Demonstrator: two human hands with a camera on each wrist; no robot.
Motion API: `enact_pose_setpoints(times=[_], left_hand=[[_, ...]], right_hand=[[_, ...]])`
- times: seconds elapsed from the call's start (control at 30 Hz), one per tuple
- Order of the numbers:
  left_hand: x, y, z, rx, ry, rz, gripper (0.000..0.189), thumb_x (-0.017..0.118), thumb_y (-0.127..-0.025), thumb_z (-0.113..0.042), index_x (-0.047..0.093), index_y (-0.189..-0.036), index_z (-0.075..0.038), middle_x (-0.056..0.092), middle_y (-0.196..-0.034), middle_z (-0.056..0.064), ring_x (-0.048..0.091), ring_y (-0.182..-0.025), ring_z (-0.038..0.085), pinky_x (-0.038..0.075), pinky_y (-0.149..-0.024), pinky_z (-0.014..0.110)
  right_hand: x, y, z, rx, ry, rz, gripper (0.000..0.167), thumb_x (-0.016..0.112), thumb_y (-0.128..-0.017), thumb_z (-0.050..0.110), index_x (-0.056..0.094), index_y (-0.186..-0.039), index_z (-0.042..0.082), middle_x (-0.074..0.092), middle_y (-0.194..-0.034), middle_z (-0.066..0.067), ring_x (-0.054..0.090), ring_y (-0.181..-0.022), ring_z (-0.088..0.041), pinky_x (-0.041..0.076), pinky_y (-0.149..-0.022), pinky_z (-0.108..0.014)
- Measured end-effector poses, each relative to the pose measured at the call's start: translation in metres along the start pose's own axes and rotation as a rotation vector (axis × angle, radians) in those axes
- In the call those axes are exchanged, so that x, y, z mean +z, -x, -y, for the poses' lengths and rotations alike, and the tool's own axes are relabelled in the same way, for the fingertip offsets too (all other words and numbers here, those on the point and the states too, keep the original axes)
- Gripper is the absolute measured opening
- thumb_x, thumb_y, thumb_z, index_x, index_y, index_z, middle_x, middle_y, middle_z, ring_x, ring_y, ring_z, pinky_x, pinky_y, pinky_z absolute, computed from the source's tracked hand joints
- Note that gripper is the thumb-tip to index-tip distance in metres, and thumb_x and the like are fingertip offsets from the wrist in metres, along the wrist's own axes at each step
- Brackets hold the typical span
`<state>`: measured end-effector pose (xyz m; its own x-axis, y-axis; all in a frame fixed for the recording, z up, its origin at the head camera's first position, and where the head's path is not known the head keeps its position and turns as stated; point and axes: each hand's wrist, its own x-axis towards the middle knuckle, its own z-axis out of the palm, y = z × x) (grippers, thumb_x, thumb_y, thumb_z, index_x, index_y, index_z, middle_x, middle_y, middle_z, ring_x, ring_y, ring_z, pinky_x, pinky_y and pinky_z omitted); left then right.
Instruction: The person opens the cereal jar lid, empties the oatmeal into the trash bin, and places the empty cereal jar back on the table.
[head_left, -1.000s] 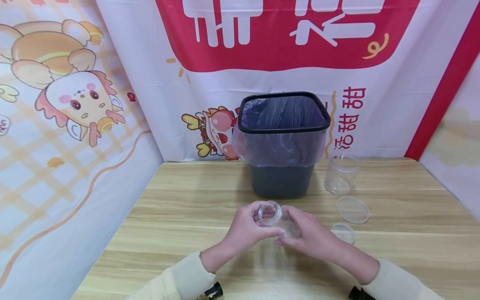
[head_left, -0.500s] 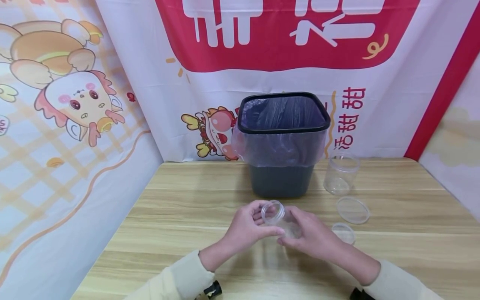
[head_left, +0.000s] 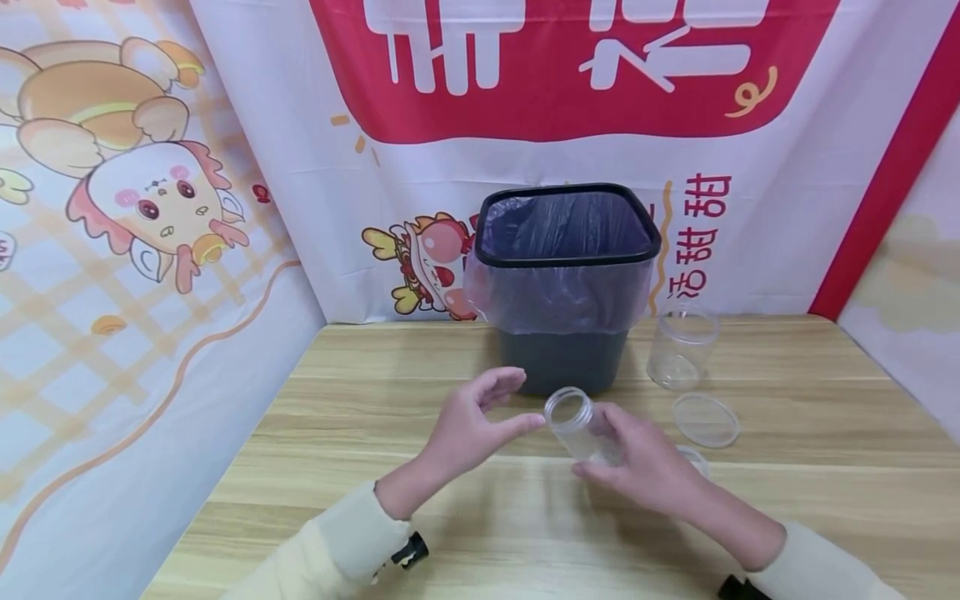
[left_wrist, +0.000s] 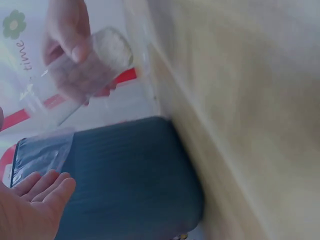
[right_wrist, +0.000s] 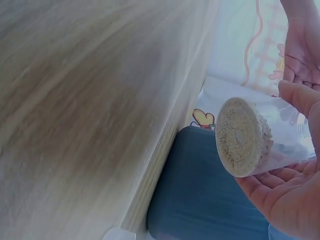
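Observation:
My right hand [head_left: 648,462] grips a clear plastic jar [head_left: 576,435] with a bare threaded mouth. The jar leans left, mouth up and toward the left hand. A layer of pale, grainy stuff [right_wrist: 239,136] sits against its base in the right wrist view. My left hand [head_left: 467,427] is beside the mouth with fingers spread and nothing in them; its thumb tip comes right up to the rim in the head view. Behind the right hand, a small clear lid [head_left: 695,460] lies partly hidden on the table.
A dark bin [head_left: 564,362] with a purplish liner [head_left: 570,296] stands just beyond the hands. To its right are a larger clear container [head_left: 682,350] and a bigger clear round lid [head_left: 707,420] on the wooden table [head_left: 360,400]. Printed cloth [head_left: 420,167] hangs behind.
My left hand has let go of the jar and moved left and away with fingers opened. The right hand has carried the jar slightly right, leaving its mouth slightly farther from me.

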<state>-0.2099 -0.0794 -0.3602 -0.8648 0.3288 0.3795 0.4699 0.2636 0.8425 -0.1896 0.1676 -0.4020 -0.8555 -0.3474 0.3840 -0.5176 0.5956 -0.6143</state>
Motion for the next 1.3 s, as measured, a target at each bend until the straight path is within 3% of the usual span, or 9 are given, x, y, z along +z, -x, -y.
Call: enact_pose_setpoints(times=[0.1,0.33,0.53,0.63,0.8,0.97,1.3], left_hand=[[-0.007,-0.006,-0.006,0.084,-0.092,-0.038,0.056,0.084,-0.077,-0.023,0.062,-0.126,-0.007,0.064,-0.124,0.004,0.06,-0.113,0.013,0.048,-0.094,0.031],[-0.021,-0.026,-0.022,0.383,-0.32,-0.139,0.056,0.083,-0.077,-0.025,0.063,-0.123,0.0,0.065,-0.124,0.01,0.06,-0.115,0.018,0.048,-0.095,0.03],[-0.033,-0.051,-0.035,0.578,-0.415,-0.242,0.053,0.081,-0.078,-0.026,0.065,-0.119,0.003,0.066,-0.121,0.012,0.061,-0.112,0.02,0.046,-0.097,0.031],[-0.038,-0.063,-0.041,0.643,-0.445,-0.282,0.051,0.08,-0.078,-0.025,0.066,-0.118,0.003,0.066,-0.12,0.013,0.065,-0.104,0.021,0.051,-0.088,0.031],[-0.044,-0.079,-0.045,0.687,-0.491,-0.307,0.048,0.079,-0.079,-0.026,0.067,-0.117,0.002,0.066,-0.12,0.013,0.067,-0.097,0.022,0.055,-0.077,0.033],[-0.047,-0.095,-0.045,0.68,-0.553,-0.308,0.046,0.075,-0.083,-0.03,0.069,-0.117,-0.001,0.067,-0.119,0.011,0.06,-0.115,0.02,0.049,-0.094,0.031],[-0.054,-0.121,-0.04,0.644,-0.619,-0.285,0.039,0.069,-0.089,-0.031,0.071,-0.114,-0.002,0.068,-0.116,0.012,0.061,-0.114,0.022,0.042,-0.103,0.033]], right_hand=[[-0.003,0.001,0.0,0.009,0.023,-0.018,0.06,0.088,-0.069,0.027,0.059,-0.118,0.006,0.069,-0.101,-0.006,0.065,-0.089,-0.017,0.054,-0.075,-0.037],[-0.008,0.001,-0.001,-0.015,0.073,-0.064,0.058,0.089,-0.068,0.026,0.059,-0.115,0.009,0.069,-0.096,0.0,0.065,-0.086,-0.014,0.054,-0.072,-0.036],[-0.011,0.002,-0.002,-0.02,0.091,-0.071,0.059,0.089,-0.068,0.028,0.059,-0.115,0.009,0.07,-0.096,-0.001,0.065,-0.084,-0.014,0.054,-0.071,-0.035],[-0.012,0.002,-0.003,-0.019,0.09,-0.069,0.059,0.089,-0.068,0.027,0.059,-0.115,0.009,0.07,-0.096,-0.002,0.065,-0.084,-0.015,0.054,-0.071,-0.035],[-0.014,0.003,-0.004,-0.028,0.08,-0.069,0.058,0.089,-0.067,0.024,0.059,-0.114,0.008,0.07,-0.097,-0.005,0.065,-0.085,-0.016,0.055,-0.072,-0.036],[-0.015,0.004,-0.005,-0.041,0.061,-0.075,0.056,0.089,-0.067,0.022,0.059,-0.113,0.008,0.07,-0.097,-0.005,0.066,-0.085,-0.016,0.055,-0.072,-0.036],[-0.017,0.004,-0.006,-0.036,0.067,-0.065,0.056,0.089,-0.068,0.023,0.06,-0.113,0.007,0.07,-0.097,-0.004,0.065,-0.084,-0.015,0.055,-0.072,-0.035]])
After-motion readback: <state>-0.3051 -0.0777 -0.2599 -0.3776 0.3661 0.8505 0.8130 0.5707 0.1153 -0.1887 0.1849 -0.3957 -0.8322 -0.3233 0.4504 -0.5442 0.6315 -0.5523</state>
